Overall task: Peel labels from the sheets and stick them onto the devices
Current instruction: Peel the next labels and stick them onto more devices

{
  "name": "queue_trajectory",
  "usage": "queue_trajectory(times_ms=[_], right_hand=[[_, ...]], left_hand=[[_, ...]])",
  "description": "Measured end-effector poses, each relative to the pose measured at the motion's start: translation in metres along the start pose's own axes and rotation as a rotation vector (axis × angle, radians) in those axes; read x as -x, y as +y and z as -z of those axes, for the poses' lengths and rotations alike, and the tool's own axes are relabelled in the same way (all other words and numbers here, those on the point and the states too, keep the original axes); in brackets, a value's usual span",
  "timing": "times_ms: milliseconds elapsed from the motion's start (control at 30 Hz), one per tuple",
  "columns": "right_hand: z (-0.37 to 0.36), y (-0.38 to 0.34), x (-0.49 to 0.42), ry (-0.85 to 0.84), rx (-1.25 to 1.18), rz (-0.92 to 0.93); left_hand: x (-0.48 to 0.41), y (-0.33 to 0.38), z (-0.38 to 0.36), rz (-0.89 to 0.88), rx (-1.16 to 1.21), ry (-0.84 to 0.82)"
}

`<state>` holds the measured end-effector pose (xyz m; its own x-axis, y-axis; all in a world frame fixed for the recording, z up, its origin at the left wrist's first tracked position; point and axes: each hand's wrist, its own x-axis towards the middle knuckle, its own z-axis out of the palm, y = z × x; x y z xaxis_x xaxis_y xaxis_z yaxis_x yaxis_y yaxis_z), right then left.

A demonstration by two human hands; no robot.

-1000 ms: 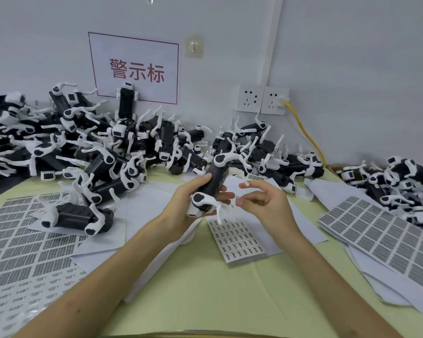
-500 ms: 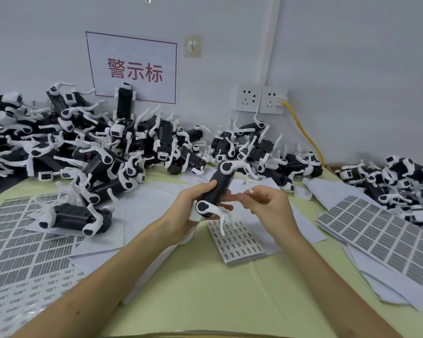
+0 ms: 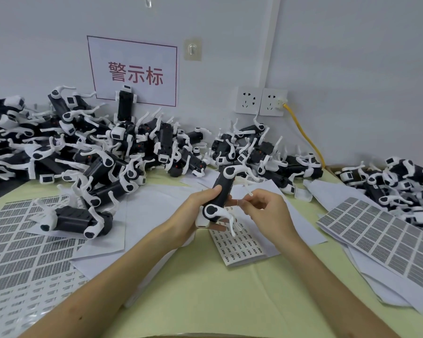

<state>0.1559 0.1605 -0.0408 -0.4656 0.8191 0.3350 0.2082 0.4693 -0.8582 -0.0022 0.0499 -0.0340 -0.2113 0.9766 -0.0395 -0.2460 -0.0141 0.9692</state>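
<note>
Curling round the black body of the device [image 3: 221, 191] at mid-frame, the left hand [image 3: 193, 213] is holding it tilted; just right, the right hand [image 3: 269, 211] is pinching what looks like a tiny label [image 3: 238, 203] — best laid squarely on a flat face, then rubbed down, I'd judge.
</note>
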Motion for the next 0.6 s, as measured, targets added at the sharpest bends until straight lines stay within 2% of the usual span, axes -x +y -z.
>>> queue_trajectory(times_ms=[367,600], right_hand=[[0.0026,-0.0013,0.0004,0.018,-0.049,-0.008],[0.0026,0.0002,0.0005,0.040,-0.038,-0.026]], left_hand=[[0.0005,-0.0010,0.0008,-0.056,-0.066,-0.055],[-0.0021,-0.0045,0.0007,-0.081,-0.073,-0.033]])
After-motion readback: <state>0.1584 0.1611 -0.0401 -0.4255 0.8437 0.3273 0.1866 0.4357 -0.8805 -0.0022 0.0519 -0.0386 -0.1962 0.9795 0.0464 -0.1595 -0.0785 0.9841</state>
